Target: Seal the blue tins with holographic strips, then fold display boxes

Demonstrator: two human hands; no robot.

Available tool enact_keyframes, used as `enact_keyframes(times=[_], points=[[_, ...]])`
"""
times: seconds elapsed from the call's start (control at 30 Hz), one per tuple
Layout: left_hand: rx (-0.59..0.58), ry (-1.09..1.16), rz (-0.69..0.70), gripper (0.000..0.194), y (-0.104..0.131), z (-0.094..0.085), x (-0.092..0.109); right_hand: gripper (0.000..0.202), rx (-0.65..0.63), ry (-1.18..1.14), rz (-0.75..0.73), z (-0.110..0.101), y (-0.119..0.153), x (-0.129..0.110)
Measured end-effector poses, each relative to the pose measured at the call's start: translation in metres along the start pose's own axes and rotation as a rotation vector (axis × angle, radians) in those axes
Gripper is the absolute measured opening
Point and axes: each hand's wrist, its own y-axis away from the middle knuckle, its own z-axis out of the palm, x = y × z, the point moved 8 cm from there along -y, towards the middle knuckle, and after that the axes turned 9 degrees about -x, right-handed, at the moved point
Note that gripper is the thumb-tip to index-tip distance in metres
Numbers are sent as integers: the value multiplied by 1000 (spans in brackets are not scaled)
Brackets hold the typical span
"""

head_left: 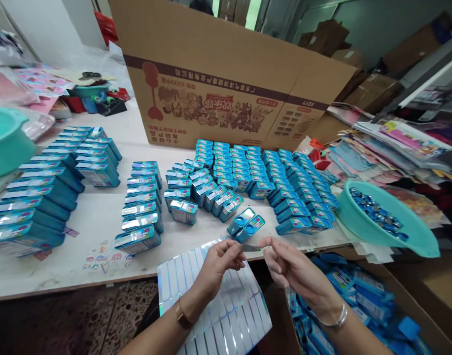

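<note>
A small shiny sticker strip is stretched between my two hands. My left hand pinches one end, and the fingertips of my right hand are closed on the other. Under my left forearm lies a sheet of long silvery stickers, several of its strips peeled away or bare. Just beyond my fingers, two small blue boxes lie side by side, each with a round recess facing up. A single blue box stands to their left.
Rows of blue boxes cover the table middle; more rows stand left. A large carton rises behind. At right, a turquoise basin contains small round shiny pieces, above a box of blue cases. Paper stacks lie beyond.
</note>
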Motion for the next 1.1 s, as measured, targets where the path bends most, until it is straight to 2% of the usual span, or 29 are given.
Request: enact_keyframes(times=[0.17, 0.33, 0.43, 0.53, 0.6, 0.67, 0.77, 0.97, 1.1], points=[[107, -228, 48, 39, -8, -4, 6, 43, 120, 361, -59, -20, -14, -6], [195, -252, 51, 35, -24, -6, 0, 29, 476, 923, -333, -37, -17, -45], [231, -200, 35, 39, -31, -6, -3, 26, 537, 1097, -443, -36, -19, -64], [242, -156, 57, 41, -30, -2, 1, 28, 535, 970, -418, -49, -22, -66], [224, -141, 78, 41, -25, 4, 6, 42, 505, 803, -341, -60, -25, -57], [184, -140, 97, 38, -20, 12, 13, 59, 416, 662, -252, -63, -29, -43], [114, -159, 125, 34, -14, 24, 21, 70, 274, 483, -168, -57, -29, -23], [84, -188, 126, 30, -12, 30, 20, 65, 148, 209, -134, -37, -22, -4], [116, -212, 108, 30, -15, 25, 14, 47, 260, 380, -250, -39, -19, -16]])
